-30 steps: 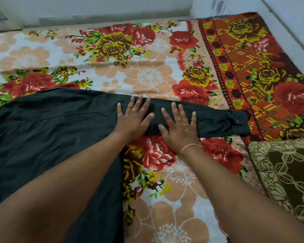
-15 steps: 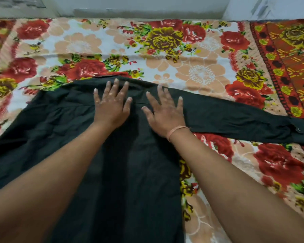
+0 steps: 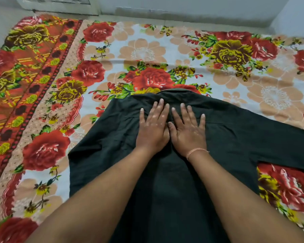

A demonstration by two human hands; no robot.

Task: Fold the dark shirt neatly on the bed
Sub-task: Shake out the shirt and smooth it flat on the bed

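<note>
- Lying spread flat on the floral bedsheet (image 3: pixel 144 50), back side up: the dark shirt (image 3: pixel 165 190), filling the lower middle of the view.
- Pointing away toward the far edge of the bed: the collar (image 3: pixel 175 92), sitting just past the fingertips.
- Resting palm-down on the upper back of the shirt, just below the collar: the left hand (image 3: pixel 152 128), fingers stretched out and slightly spread, gripping nothing, just pressing flat on the fabric.
- Sitting right beside it, also palm-down on the cloth: the right hand (image 3: pixel 188 132), fingers fanned open, holding nothing either.
- Touching, or all but touching, at the thumbs, with the left thumb tucked out of sight where the two hands meet.
- Circling the right wrist: a thin pinkish thread band (image 3: pixel 197 151).
- Running out to the right edge of the view: one sleeve (image 3: pixel 279 135), laid flat on the sheet.
- Lying on the left side: the shirt's other shoulder and side edge (image 3: pixel 88 146), with a few soft wrinkles; not clear where that sleeve is.
- Showing all around the shirt: big red roses, yellow flowers and peach blossoms on white, plus a red-orange patterned border strip (image 3: pixel 25 81) down the left.
- Peeking past the far edge of the bed: a pale wall (image 3: pixel 182 4).
</note>
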